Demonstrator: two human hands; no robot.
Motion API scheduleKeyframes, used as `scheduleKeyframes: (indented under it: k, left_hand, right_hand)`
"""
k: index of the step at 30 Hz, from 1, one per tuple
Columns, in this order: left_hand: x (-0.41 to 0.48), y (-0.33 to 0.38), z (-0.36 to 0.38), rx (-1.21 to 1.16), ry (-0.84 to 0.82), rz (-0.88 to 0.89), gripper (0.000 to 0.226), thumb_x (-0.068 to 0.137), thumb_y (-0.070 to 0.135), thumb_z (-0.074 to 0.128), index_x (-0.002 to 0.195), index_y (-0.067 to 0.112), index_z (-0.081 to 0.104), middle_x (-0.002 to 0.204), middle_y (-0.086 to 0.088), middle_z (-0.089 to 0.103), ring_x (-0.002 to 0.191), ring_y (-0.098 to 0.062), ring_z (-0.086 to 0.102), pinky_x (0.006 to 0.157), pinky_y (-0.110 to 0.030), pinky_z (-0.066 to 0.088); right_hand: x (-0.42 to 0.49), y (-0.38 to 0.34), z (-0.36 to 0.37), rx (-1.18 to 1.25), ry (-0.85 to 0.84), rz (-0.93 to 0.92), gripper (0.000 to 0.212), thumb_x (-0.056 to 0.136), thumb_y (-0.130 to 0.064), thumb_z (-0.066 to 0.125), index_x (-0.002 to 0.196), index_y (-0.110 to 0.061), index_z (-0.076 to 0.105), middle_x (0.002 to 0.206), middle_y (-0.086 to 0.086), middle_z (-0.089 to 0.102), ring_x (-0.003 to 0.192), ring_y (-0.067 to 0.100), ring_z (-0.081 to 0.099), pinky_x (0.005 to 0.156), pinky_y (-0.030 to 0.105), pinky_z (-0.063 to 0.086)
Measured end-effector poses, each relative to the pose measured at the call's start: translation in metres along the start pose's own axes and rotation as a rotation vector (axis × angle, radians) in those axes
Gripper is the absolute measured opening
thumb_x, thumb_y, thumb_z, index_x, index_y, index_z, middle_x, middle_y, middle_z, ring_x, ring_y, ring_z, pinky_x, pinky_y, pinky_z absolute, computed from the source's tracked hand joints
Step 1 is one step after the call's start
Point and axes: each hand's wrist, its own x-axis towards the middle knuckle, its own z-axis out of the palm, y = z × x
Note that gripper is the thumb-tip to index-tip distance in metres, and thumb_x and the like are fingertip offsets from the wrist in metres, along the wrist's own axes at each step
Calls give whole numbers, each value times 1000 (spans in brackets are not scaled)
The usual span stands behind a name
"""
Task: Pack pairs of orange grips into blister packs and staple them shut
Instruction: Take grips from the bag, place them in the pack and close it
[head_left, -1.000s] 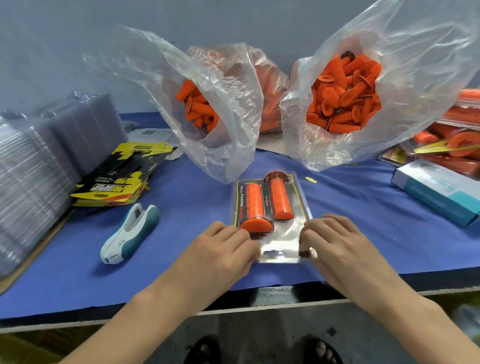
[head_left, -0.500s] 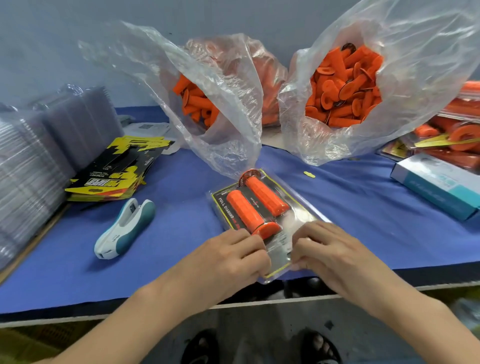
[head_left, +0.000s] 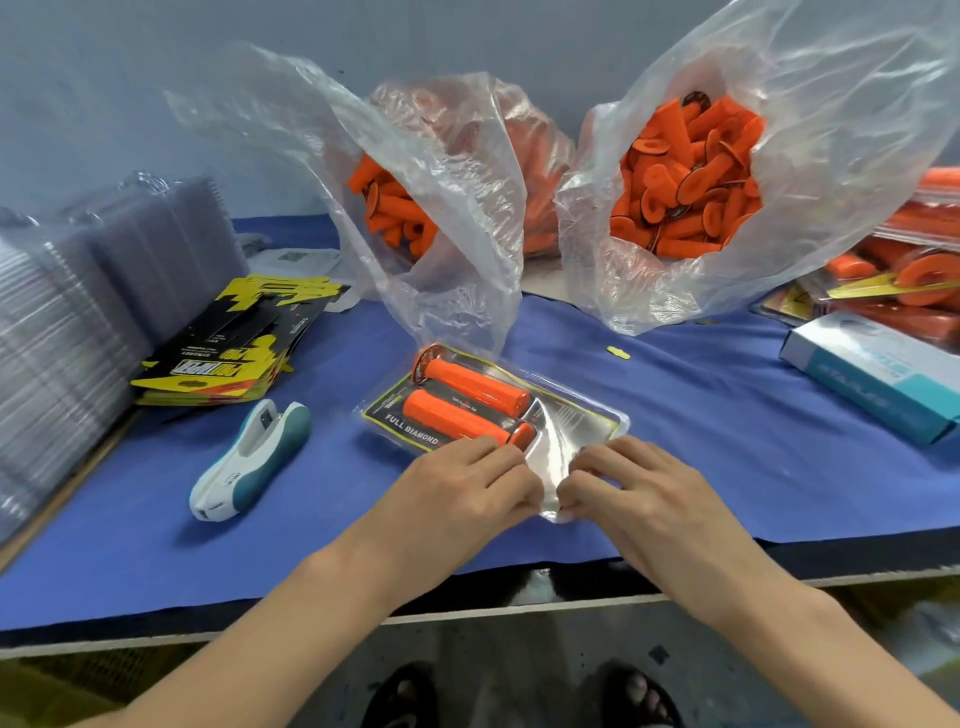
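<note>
Blue bench (head_left: 727, 441); left hand (head_left: 467, 493) and right hand (head_left: 634, 493), each grip curled, pinch the blister pack (head_left: 566, 421) closed at its near edge for stapling.

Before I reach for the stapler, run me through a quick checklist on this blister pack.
1. Both orange grips lying side by side inside the blister pack: ok.
2. Printed card inside the pack under the grips: ok.
3. Left hand and right hand pinching the pack's near corner: ok.
4. Pack edges fully closed all round: cannot tell.
5. Stapler lying free on the blue mat, left of the pack: ok.
6. Stapler loaded: cannot tell.
</note>
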Motion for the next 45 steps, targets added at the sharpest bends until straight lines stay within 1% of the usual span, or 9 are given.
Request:
scheduleKeyframes:
  k: [9, 14, 21, 23, 29, 36, 40, 43, 45]
  left_hand:
    - [-11, -22, 2, 55, 10, -72, 13, 96, 15, 62, 84, 14, 67, 81, 0, 62, 69, -22, 57, 62, -36, 51]
    - [-32, -54, -10, 69, -67, -204, 20, 95, 21, 54, 85, 11, 68, 83, -1, 64, 72, -25, 62, 63, -38, 53]
    - [-28, -54, -16, 176, -17, -217, 19, 89, 14, 50, 79, 8, 65, 79, -6, 62, 68, -27, 59, 59, -37, 52]
    - [-28, -54, -17, 190, -2, -212, 21, 90, 14, 49, 79, 8, 65, 80, -6, 63, 67, -27, 60, 58, -36, 53]
    - [-36, -60, -17, 219, -17, -209, 14, 90, 13, 55, 81, 12, 66, 73, -3, 59, 61, -24, 58, 50, -37, 51]
    - [-44, -72, -13, 215, -88, -227, 25, 93, 41, 58, 86, 19, 67, 82, 6, 63, 75, -19, 59, 75, -34, 48]
    - [-56, -78, -16, -135, -44, -489, 32, 101, 46, 41, 92, 26, 64, 90, 17, 60, 89, -8, 53, 82, -28, 41]
    - [-40, -90, -7, -460, 168, -990, 21, 103, 29, 47, 106, 19, 65, 102, 3, 65, 88, -11, 64, 77, -29, 54]
    - [-24, -99, -3, -797, 172, -1262, 22, 102, 24, 49, 106, 8, 64, 102, -8, 68, 71, -13, 67, 62, -28, 58]
  right_hand:
    - [-6, 12, -11, 140, -62, 87, 29, 78, 4, 76, 88, -19, 63, 94, -7, 61, 83, 23, 58, 55, 36, 52]
    - [-17, 31, -17, 223, -62, 122, 22, 87, -2, 71, 89, -22, 61, 97, -13, 58, 89, 13, 56, 61, 36, 53]
    - [-16, 31, -1, -44, -4, 77, 14, 87, -11, 71, 95, -20, 66, 100, -4, 63, 91, 24, 63, 86, 33, 46]
    - [-13, 23, 5, -41, 47, 31, 4, 94, -20, 63, 93, -21, 66, 95, -4, 62, 85, 23, 62, 84, 34, 48]
    - [-8, 17, 9, -4, 91, 91, 27, 99, -37, 48, 87, -21, 66, 86, -6, 58, 76, 19, 58, 75, 26, 43]
    - [-13, 23, 10, -9, 116, 167, 26, 96, -38, 54, 85, -18, 67, 87, -4, 56, 74, 20, 54, 65, 28, 42]
    - [-17, 28, 8, 77, 114, 210, 24, 99, -35, 53, 89, -17, 65, 93, -6, 53, 75, 19, 55, 59, 25, 36]
    - [-16, 31, 8, 147, 84, 242, 21, 95, -33, 52, 91, -18, 65, 98, -9, 52, 75, 18, 57, 58, 25, 39]
    - [-16, 34, 6, 193, 56, 286, 17, 94, -33, 53, 92, -21, 65, 101, -12, 52, 77, 17, 59, 57, 30, 46]
